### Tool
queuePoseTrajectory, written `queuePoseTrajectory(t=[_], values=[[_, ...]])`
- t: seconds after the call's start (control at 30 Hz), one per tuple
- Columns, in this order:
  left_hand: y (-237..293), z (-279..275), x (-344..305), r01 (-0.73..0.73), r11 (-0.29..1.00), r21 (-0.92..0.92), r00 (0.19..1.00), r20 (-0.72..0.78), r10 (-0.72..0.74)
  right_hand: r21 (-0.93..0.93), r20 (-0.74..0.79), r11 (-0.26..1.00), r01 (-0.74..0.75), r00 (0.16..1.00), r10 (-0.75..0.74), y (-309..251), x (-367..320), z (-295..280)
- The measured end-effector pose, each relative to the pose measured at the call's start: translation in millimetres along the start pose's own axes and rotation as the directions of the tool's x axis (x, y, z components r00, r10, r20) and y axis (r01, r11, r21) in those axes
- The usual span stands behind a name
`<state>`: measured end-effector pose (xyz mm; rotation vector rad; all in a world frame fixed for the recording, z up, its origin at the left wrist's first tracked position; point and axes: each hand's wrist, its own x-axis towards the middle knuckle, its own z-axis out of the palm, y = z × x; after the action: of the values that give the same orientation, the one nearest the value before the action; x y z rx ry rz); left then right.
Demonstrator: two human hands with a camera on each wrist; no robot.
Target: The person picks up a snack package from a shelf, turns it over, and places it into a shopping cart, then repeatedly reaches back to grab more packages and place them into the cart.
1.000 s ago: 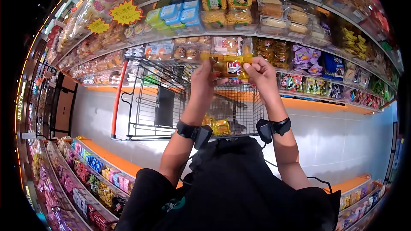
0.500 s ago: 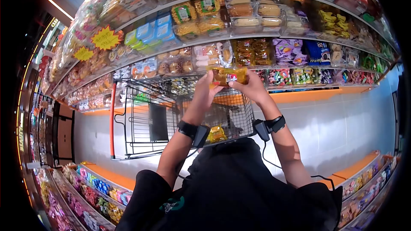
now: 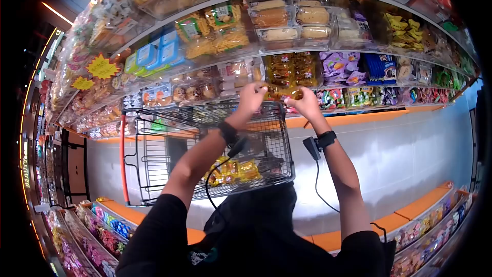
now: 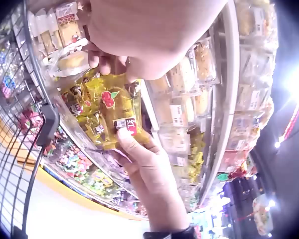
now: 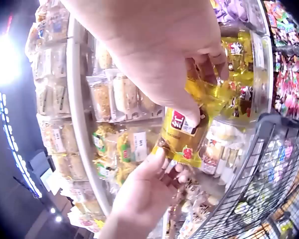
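Note:
A yellow see-through packet with a brown item inside is held between both hands near the shelf edge. My left hand pinches one end and my right hand the other. In the left wrist view the packet shows a red cherry print and a small label, with the right thumb on it. The right wrist view shows the packet's label beside my right thumb. Similar yellow packets fill a shelf bin just behind. Several more yellow packets lie in the cart.
A wire shopping cart with a red handle stands below and left of the hands. Shelves of packaged breads rise ahead, with purple packets to the right. More stocked shelves stand behind the person.
The view and hands have shifted rightward along the shelf, so the cart appears farther left. The packet's label has turned away from the head view. Both hands still hold it.

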<state>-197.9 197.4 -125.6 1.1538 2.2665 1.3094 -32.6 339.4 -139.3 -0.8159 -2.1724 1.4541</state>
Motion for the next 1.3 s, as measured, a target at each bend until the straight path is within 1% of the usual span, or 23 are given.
queuePoseTrajectory(t=[0.03,0.1,0.13,0.17,0.23,0.27,0.37,0.4,0.43,0.5,0.53,0.63,0.67,0.77,0.87,0.97,1.0,1.1,1.13,1.17,1.23,1.27,1.3], values=[[-6.9,7.0,14.8,-0.070,0.992,0.101,0.997,-0.014,0.072,0.018,-0.011,1.000,0.022,1.000,-0.022,21.9,20.9,3.5],[-19.9,29.4,50.2,0.007,0.981,0.193,1.000,-0.020,-0.003,0.070,-0.036,0.996,0.054,0.998,-0.051,58.4,65.0,10.9],[-26.9,37.4,66.2,0.039,0.969,0.244,0.999,-0.026,-0.034,-0.042,-0.060,0.998,0.055,0.997,-0.058,50.1,79.5,6.4],[-36.1,43.3,77.9,-0.073,0.950,0.304,0.994,-0.052,0.093,-0.077,-0.099,0.985,0.153,0.982,-0.160,44.0,90.7,-2.1],[-40.3,56.2,94.5,-0.284,0.866,0.413,0.938,-0.070,0.341,-0.046,-0.076,0.990,0.133,0.988,-0.137,54.3,126.6,-4.8],[-38.3,59.7,106.1,-0.233,0.840,0.491,0.966,0.019,0.257,-0.118,-0.081,0.985,0.128,0.987,-0.138,67.3,146.7,-1.8],[-63.8,78.2,130.4,-0.349,0.722,0.598,0.894,-0.019,0.448,-0.261,-0.137,0.953,0.151,0.972,-0.191,107.5,197.5,14.5],[-67.7,81.3,135.3,-0.329,0.671,0.664,0.897,-0.002,0.442,-0.283,-0.176,0.944,0.169,0.958,-0.225,118.2,210.0,22.3],[-74.7,85.7,140.1,-0.272,0.652,0.708,0.936,0.036,0.351,-0.304,-0.213,0.934,0.187,0.942,-0.258,127.9,221.0,29.0],[-89.3,90.0,151.6,-0.165,0.583,0.795,0.984,0.091,0.154,-0.408,-0.115,0.859,0.309,0.916,-0.384,137.0,246.9,39.4],[-97.4,89.2,156.5,-0.206,0.529,0.823,0.959,0.062,0.277,-0.452,-0.065,0.812,0.369,0.894,-0.443,139.7,253.9,43.9],[-93.8,84.6,159.3,-0.268,0.464,0.845,0.959,0.188,0.211,-0.635,0.029,0.711,0.303,0.929,-0.370,132.1,253.5,49.6],[-88.4,83.8,163.1,-0.217,0.497,0.840,0.975,0.209,0.072,-0.659,0.118,0.716,0.229,0.972,-0.202,130.2,257.8,50.2],[-72.8,84.2,168.7,-0.167,0.545,0.822,0.986,0.142,0.087,-0.595,0.009,0.790,0.148,0.984,-0.178,114.7,246.6,46.2],[-73.7,81.8,163.9,-0.204,0.548,0.811,0.978,0.152,0.140,-0.578,0.023,0.814,0.057,0.998,-0.054,75.7,223.1,27.2],[-70.3,83.1,152.9,-0.136,0.565,0.814,0.991,0.101,0.093,-0.569,-0.051,0.820,0.065,0.992,-0.114,82.3,210.8,29.8],[-66.8,84.9,147.9,-0.103,0.570,0.815,0.994,0.064,0.089,-0.576,-0.102,0.812,0.094,0.977,-0.186,78.6,202.6,32.3],[-57.6,75.8,122.7,-0.154,0.674,0.722,0.986,0.067,0.154,-0.474,-0.207,0.879,0.045,0.965,-0.161,59.8,168.9,38.9],[-55.6,73.9,109.8,-0.207,0.674,0.709,0.963,0.028,0.266,-0.454,-0.232,0.881,0.131,0.938,-0.259,62.5,161.8,45.5],[-54.1,67.1,95.8,-0.295,0.676,0.675,0.934,0.054,0.354,-0.458,-0.223,0.875,0.161,0.931,-0.288,58.3,148.1,49.9],[-50.4,53.9,66.5,-0.390,0.741,0.546,0.907,0.086,0.413,-0.418,-0.173,0.897,0.142,0.957,-0.232,41.7,123.1,60.2],[-53.8,48.7,49.0,-0.395,0.773,0.497,0.910,0.094,0.405,-0.417,-0.175,0.887,0.198,0.940,-0.292,38.6,110.2,68.4],[-57.4,42.2,28.8,-0.404,0.781,0.476,0.905,0.087,0.415,-0.354,-0.182,0.907,0.226,0.935,-0.304,31.5,95.4,78.1]])
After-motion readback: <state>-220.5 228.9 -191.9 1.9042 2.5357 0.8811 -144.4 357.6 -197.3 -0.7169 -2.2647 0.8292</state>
